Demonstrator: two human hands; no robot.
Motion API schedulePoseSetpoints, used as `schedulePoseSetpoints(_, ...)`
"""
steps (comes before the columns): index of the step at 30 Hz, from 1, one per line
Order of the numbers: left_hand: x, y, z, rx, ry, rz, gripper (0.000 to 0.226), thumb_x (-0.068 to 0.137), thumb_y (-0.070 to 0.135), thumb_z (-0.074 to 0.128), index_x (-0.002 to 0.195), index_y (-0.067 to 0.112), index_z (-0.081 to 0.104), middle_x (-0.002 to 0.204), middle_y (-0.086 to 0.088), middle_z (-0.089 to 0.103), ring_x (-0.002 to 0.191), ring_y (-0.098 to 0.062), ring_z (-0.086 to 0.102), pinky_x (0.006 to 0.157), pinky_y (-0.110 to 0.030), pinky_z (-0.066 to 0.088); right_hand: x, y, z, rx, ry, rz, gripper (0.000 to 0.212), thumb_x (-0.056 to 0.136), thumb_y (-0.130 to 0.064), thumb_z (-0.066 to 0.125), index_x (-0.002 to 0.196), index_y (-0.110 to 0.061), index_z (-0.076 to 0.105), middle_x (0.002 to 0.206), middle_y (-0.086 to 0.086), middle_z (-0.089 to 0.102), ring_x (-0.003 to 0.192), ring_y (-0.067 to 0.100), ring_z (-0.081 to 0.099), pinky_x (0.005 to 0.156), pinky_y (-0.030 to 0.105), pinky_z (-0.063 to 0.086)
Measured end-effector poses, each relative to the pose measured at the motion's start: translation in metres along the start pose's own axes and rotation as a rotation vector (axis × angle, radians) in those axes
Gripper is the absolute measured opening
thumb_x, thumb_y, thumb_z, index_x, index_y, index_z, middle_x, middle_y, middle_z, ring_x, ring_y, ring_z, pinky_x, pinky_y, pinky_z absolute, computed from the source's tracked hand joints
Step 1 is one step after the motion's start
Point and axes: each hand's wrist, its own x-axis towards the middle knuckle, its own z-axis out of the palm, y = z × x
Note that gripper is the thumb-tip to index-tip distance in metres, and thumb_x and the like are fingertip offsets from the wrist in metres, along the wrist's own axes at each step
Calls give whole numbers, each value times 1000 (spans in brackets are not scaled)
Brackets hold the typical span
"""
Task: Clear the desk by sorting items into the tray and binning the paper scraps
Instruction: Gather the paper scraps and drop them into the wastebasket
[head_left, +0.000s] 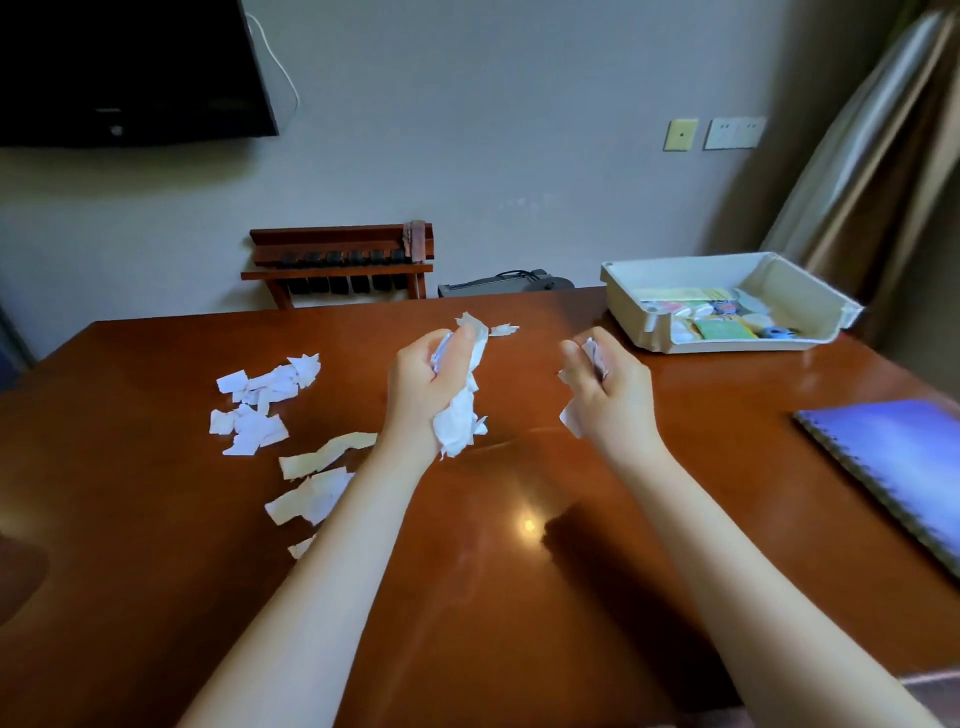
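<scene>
Above the middle of the brown desk (519, 571), my left hand (431, 384) is shut on a crumpled bunch of white paper scraps (460, 421) that sticks out above and below the fist. A little to its right, my right hand (608, 395) is shut on a smaller bunch of scraps (571, 415). Several loose white scraps (260, 405) lie on the desk to the left, with longer torn strips (322, 457) nearer me and one small scrap (503, 329) beyond my left hand. A white tray (623, 312) at the back right holds several small items.
A blue spiral notebook (893, 462) lies at the desk's right edge. Behind the desk stand a wooden rack (337, 265) and a dark device (498, 286) against the wall. A dark screen (130, 67) hangs upper left; a curtain (872, 156) hangs at the right.
</scene>
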Motion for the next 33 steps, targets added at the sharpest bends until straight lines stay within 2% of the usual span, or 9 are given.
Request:
schedulePoseSetpoints(6, -24, 17, 44, -126, -135, 1, 48, 88, 35, 54, 44, 31, 37, 44, 11, 32, 48, -9, 34, 57, -26, 31, -31, 12, -56, -37, 93, 21, 21, 96, -22, 49, 81, -8, 53, 71, 0, 60, 70, 0, 63, 57, 13, 42)
schedulePoseSetpoints(9, -41, 33, 73, -211, -223, 23, 47, 81, 44, 56, 39, 30, 40, 42, 12, 32, 47, -7, 35, 55, -22, 30, -45, 21, -90, -41, 145, 51, 22, 96, -21, 50, 81, -5, 54, 66, -7, 57, 68, -12, 60, 58, 8, 40)
schedulePoseSetpoints(13, -60, 56, 125, -336, -307, -47, 65, 93, 23, 55, 31, 26, 35, 37, 13, 26, 39, -5, 29, 53, -22, 32, -62, 34, -140, -92, 267, 96, 23, 96, -20, 51, 77, -6, 52, 62, -4, 55, 66, -12, 59, 55, 9, 37)
schedulePoseSetpoints(16, -75, 71, 171, -357, -367, -10, 66, 94, 19, 55, 33, 27, 31, 37, 13, 24, 41, -5, 26, 50, -21, 28, -76, 42, -181, -134, 389, 107, 31, 96, -16, 51, 66, -21, 47, 58, -6, 49, 56, -5, 54, 49, 10, 34)
schedulePoseSetpoints(18, -86, 80, 201, -378, -416, -7, 58, 91, 24, 58, 37, 26, 35, 40, 13, 27, 46, -4, 29, 51, -27, 33, -87, 50, -210, -190, 448, 127, 33, 96, -19, 51, 64, -19, 44, 56, 0, 47, 51, 5, 43, 50, 21, 32)
schedulePoseSetpoints(20, -99, 89, 233, -392, -485, -39, 45, 85, 35, 60, 47, 22, 41, 46, 12, 35, 53, -15, 37, 56, -45, 44, -98, 59, -238, -205, 483, 161, 28, 94, -24, 49, 70, -10, 47, 58, 2, 48, 52, 17, 42, 51, 26, 33)
schedulePoseSetpoints(25, -144, 114, 307, -486, -657, -13, 48, 82, 37, 58, 41, 30, 33, 48, 10, 26, 54, -21, 24, 56, -39, 25, -132, 80, -302, -270, 589, 233, 25, 95, -15, 51, 72, -4, 49, 55, 1, 43, 49, 8, 35, 46, 13, 29)
schedulePoseSetpoints(28, -175, 126, 348, -480, -743, 11, 48, 84, 37, 58, 44, 29, 31, 47, 10, 26, 57, -21, 28, 63, -38, 31, -154, 97, -340, -326, 655, 301, 24, 95, -16, 51, 72, -7, 51, 57, 7, 53, 53, 14, 44, 51, 14, 31)
schedulePoseSetpoints(33, -221, 137, 413, -511, -915, -36, 43, 82, 40, 55, 44, 30, 37, 46, 11, 34, 58, -23, 36, 54, -39, 38, -193, 129, -393, -377, 742, 399, 22, 96, -18, 50, 75, -11, 51, 64, -6, 57, 64, -8, 57, 54, 7, 35)
